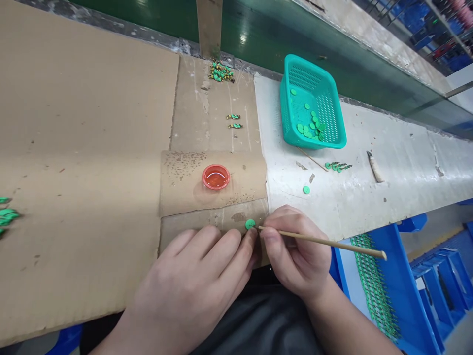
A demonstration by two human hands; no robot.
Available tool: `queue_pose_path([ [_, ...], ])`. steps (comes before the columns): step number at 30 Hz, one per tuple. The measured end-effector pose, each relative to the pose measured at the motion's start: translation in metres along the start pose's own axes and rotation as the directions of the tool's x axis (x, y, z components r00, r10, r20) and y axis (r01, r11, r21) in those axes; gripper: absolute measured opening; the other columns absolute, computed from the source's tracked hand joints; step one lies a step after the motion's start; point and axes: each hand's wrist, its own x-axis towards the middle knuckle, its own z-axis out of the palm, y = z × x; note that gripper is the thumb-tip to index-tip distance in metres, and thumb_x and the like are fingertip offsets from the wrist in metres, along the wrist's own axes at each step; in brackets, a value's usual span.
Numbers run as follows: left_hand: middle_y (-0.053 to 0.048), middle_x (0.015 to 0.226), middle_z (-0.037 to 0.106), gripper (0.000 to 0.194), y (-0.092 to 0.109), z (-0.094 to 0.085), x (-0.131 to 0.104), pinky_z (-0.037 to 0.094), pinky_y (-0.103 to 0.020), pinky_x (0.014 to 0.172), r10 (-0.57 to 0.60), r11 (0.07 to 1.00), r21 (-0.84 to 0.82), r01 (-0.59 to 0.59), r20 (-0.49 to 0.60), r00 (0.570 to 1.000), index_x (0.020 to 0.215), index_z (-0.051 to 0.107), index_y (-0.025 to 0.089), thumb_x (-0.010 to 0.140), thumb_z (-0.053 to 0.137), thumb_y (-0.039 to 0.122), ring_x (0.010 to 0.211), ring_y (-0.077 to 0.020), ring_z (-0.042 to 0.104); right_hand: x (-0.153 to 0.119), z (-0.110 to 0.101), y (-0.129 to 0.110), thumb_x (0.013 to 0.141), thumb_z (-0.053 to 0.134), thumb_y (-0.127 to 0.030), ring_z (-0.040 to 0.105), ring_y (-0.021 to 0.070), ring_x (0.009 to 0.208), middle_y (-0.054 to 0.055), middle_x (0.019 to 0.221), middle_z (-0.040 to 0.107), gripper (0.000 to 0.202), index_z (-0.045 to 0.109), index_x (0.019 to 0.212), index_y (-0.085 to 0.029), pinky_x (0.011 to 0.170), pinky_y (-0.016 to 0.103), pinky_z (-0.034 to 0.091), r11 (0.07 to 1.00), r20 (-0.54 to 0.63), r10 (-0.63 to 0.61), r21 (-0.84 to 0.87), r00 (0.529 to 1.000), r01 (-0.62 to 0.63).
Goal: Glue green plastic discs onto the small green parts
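My left hand is closed, its fingertips pinched at the lower edge of a small round green button-like disc above the table's near edge. Anything below the disc is hidden by the fingers. In my right hand is a thin wooden stick, gripped between thumb and fingers. The stick's narrow end points left, close beside the disc; its thicker end sticks out to the right. Beyond both hands stands a small red dish holding clear liquid.
A teal basket holds several green discs. One loose disc and a small cluster of green pieces lie nearer. Farther back are a pile of green-and-gold pieces and a tube. A blue bin stands right, below the table.
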Motion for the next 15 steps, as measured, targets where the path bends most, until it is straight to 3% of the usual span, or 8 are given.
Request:
queue_pose_path([
  [7,-0.006,0.102,0.078,0.021,0.001,0.001,0.001,0.042,-0.048,0.074,0.004,1.0,0.026,-0.004,-0.013,1.0,0.124,0.08,0.016,0.115,0.063,0.023,0.087,-0.0272,0.062,0.011,-0.002,-0.006,0.11,0.074,-0.01,0.07,0.0167,0.074,0.0,0.085,0.075,0.017,0.069,0.101,-0.024,0.069,0.034,0.06,0.998,0.052,0.045,-0.051,0.998,-0.042],
  [12,-0.004,0.097,0.075,0.021,0.001,0.001,0.001,0.042,-0.048,0.075,0.001,1.0,0.016,-0.001,-0.005,1.0,0.129,0.079,0.014,0.115,0.065,0.021,0.085,-0.0276,0.06,0.016,-0.003,-0.004,0.111,0.08,-0.019,0.074,0.0168,0.074,-0.001,0.082,0.077,0.021,0.069,0.094,-0.024,0.069,0.033,0.062,0.988,0.022,0.113,-0.108,0.993,-0.11],
  [15,-0.003,0.097,0.075,0.024,0.001,0.0,0.001,0.042,-0.048,0.075,-0.006,1.0,0.014,0.007,-0.006,1.0,0.133,0.078,0.013,0.115,0.063,0.019,0.085,-0.0272,0.059,0.014,-0.009,-0.004,0.111,0.08,-0.02,0.075,0.0162,0.076,-0.001,0.087,0.078,0.014,0.073,0.099,-0.024,0.068,0.031,0.062,0.986,-0.013,0.147,-0.072,0.989,-0.148],
])
